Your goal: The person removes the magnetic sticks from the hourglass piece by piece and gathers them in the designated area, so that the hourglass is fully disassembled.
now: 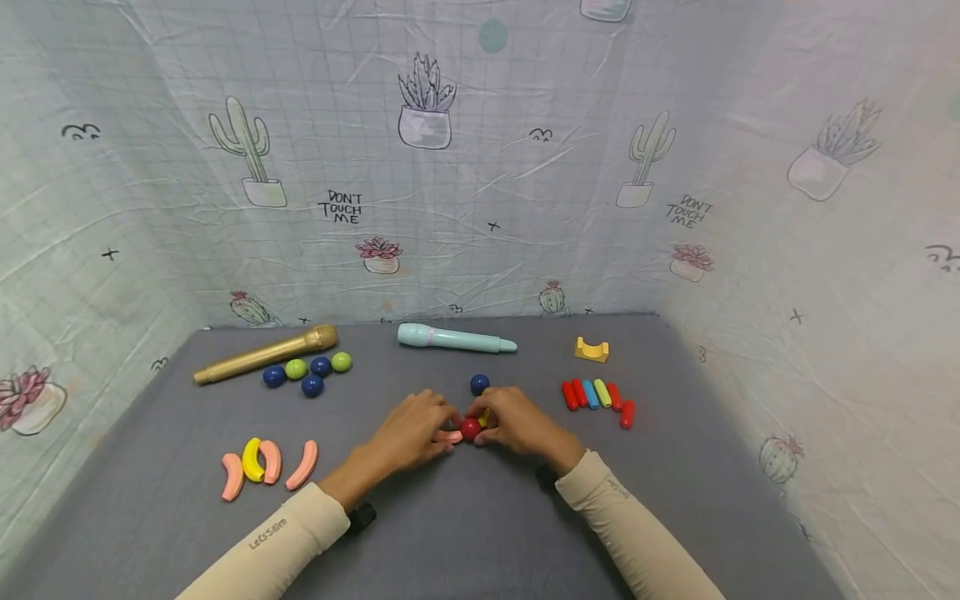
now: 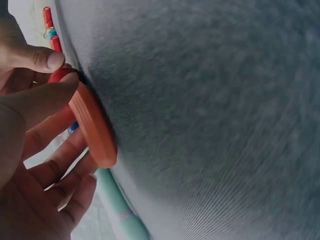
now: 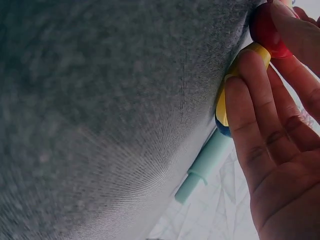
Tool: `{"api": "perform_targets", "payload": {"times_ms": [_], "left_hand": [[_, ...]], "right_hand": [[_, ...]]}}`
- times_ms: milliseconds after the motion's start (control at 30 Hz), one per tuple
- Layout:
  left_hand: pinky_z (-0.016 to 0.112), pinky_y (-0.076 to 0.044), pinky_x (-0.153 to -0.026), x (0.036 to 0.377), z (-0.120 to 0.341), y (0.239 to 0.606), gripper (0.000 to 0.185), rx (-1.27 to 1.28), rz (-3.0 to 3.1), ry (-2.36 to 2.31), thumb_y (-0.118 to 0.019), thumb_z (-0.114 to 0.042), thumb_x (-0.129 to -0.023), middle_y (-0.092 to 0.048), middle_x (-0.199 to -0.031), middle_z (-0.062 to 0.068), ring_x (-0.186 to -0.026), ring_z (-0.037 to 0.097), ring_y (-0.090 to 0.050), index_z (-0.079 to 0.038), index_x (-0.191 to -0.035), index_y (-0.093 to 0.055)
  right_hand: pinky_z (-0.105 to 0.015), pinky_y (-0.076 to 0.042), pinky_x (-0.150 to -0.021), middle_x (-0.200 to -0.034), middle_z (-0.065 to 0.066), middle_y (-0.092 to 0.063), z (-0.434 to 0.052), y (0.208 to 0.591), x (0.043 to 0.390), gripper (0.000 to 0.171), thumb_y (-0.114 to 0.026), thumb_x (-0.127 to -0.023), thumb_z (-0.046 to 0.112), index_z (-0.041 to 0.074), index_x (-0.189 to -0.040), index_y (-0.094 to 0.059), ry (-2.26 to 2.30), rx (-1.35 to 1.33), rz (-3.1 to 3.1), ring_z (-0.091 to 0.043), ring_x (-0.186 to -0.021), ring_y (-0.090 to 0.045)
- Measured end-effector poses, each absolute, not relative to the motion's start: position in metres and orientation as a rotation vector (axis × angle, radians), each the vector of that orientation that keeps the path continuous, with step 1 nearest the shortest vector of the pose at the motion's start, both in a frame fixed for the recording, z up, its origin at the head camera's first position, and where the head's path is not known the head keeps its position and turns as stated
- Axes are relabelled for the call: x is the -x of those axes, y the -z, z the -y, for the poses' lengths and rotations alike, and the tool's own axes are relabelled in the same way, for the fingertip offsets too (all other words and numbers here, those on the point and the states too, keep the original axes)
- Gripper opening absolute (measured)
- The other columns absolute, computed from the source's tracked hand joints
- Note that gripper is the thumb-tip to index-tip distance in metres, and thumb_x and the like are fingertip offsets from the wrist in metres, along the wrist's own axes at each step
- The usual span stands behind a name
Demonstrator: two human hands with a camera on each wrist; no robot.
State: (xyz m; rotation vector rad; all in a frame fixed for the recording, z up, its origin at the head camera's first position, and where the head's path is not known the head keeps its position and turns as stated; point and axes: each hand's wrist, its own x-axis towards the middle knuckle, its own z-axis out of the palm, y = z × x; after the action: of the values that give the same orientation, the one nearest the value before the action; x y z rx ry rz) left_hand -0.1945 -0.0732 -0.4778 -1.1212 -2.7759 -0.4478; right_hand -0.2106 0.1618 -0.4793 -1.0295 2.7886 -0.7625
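Near the table's middle, my left hand (image 1: 416, 429) holds a pink curved piece (image 2: 95, 127) between thumb and fingers, the thumb tip right at the red ball (image 1: 471, 429). My right hand (image 1: 517, 423) grips this ball, its thumb lying against it in the right wrist view. A yellow curved piece (image 3: 245, 65) stands beside the ball, with other right fingertips against it; part of it is hidden behind them. The pink piece and yellow piece lie on opposite sides of the ball. Just behind the right hand rests a dark blue ball (image 1: 480, 384).
At the left back lies a gold microphone (image 1: 266, 354) with blue balls (image 1: 312, 385) and green balls (image 1: 341, 362). Several curved pieces (image 1: 272, 461) lie front left. A turquoise microphone (image 1: 457, 337) lies behind my hands. Rightward are a yellow cradle-shaped block (image 1: 592, 350) and short colored sticks (image 1: 592, 394).
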Motion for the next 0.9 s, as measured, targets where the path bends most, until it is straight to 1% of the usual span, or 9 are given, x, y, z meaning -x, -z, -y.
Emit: {"api": "perform_targets", "payload": {"times_ms": [167,300,367,433,533,600,667,767,900], "left_hand": [[0.039,-0.048,-0.078,0.196,0.073,0.486,0.026,1.098,2.737,0.424,-0.091,-0.024,-0.085,-0.073,-0.099,0.001,-0.092,0.022,-0.062,-0.014,-0.104,-0.078],[0.039,-0.050,-0.079,0.197,0.073,0.491,0.026,1.092,2.727,0.418,-0.092,-0.024,-0.083,-0.073,-0.098,0.000,-0.090,0.021,-0.062,-0.015,-0.103,-0.077],[0.041,-0.051,-0.080,0.196,0.074,0.491,0.026,1.093,2.729,0.420,-0.091,-0.024,-0.084,-0.073,-0.098,0.001,-0.089,0.021,-0.063,-0.014,-0.104,-0.076],[0.042,-0.053,-0.080,0.196,0.075,0.492,0.023,1.087,2.734,0.440,-0.087,-0.022,-0.089,-0.072,-0.096,0.001,-0.087,0.020,-0.064,-0.013,-0.106,-0.076],[0.037,-0.054,-0.076,0.194,0.080,0.493,0.017,1.073,2.754,0.530,-0.081,-0.018,-0.095,-0.069,-0.092,-0.001,-0.081,0.015,-0.063,-0.012,-0.110,-0.076],[0.032,-0.052,-0.071,0.192,0.085,0.492,0.015,1.051,2.779,0.618,-0.077,-0.016,-0.098,-0.067,-0.091,-0.003,-0.078,0.011,-0.061,-0.013,-0.112,-0.076],[0.028,-0.048,-0.068,0.190,0.093,0.491,0.014,1.030,2.805,0.693,-0.077,-0.016,-0.098,-0.067,-0.092,-0.004,-0.077,0.009,-0.060,-0.014,-0.112,-0.076],[0.026,-0.046,-0.066,0.187,0.107,0.489,0.012,0.991,2.832,0.746,-0.076,-0.015,-0.099,-0.066,-0.092,-0.005,-0.076,0.008,-0.059,-0.016,-0.111,-0.075],[0.025,-0.045,-0.065,0.182,0.131,0.489,0.008,0.925,2.864,0.756,-0.074,-0.015,-0.100,-0.065,-0.090,-0.007,-0.073,0.005,-0.057,-0.017,-0.108,-0.075]], "right_hand": [[-0.020,-0.052,-0.073,-0.102,0.000,-0.073,-0.161,0.480,0.211,0.032,-0.090,-0.087,0.019,0.010,-0.116,-0.080,0.765,1.017,-2.792,-0.014,-0.084,-0.066],[-0.022,-0.053,-0.075,-0.105,0.000,-0.075,-0.159,0.480,0.211,0.032,-0.089,-0.088,0.021,0.010,-0.117,-0.079,0.748,1.002,-2.808,-0.012,-0.087,-0.066],[-0.022,-0.053,-0.076,-0.105,0.000,-0.075,-0.158,0.480,0.211,0.032,-0.089,-0.088,0.022,0.010,-0.117,-0.079,0.745,0.990,-2.812,-0.012,-0.087,-0.066],[-0.023,-0.053,-0.077,-0.105,0.000,-0.075,-0.157,0.480,0.210,0.032,-0.089,-0.089,0.023,0.010,-0.116,-0.079,0.749,0.981,-2.812,-0.012,-0.088,-0.066],[-0.023,-0.053,-0.077,-0.105,-0.001,-0.076,-0.157,0.480,0.210,0.032,-0.089,-0.089,0.024,0.009,-0.116,-0.079,0.759,0.984,-2.812,-0.013,-0.089,-0.067],[-0.023,-0.054,-0.077,-0.106,-0.001,-0.077,-0.158,0.481,0.211,0.033,-0.089,-0.089,0.025,0.009,-0.116,-0.079,0.777,0.993,-2.809,-0.012,-0.090,-0.067],[-0.022,-0.054,-0.075,-0.107,-0.002,-0.077,-0.160,0.481,0.211,0.034,-0.089,-0.089,0.025,0.009,-0.117,-0.079,0.810,0.999,-2.803,-0.011,-0.088,-0.067],[-0.021,-0.054,-0.073,-0.107,-0.004,-0.077,-0.165,0.481,0.213,0.034,-0.089,-0.088,0.024,0.009,-0.117,-0.079,0.883,0.981,-2.804,-0.011,-0.084,-0.067],[-0.025,-0.051,-0.075,-0.107,-0.006,-0.073,-0.174,0.479,0.217,0.033,-0.089,-0.088,0.021,0.010,-0.118,-0.079,0.955,0.915,-2.846,-0.017,-0.086,-0.065]]}}
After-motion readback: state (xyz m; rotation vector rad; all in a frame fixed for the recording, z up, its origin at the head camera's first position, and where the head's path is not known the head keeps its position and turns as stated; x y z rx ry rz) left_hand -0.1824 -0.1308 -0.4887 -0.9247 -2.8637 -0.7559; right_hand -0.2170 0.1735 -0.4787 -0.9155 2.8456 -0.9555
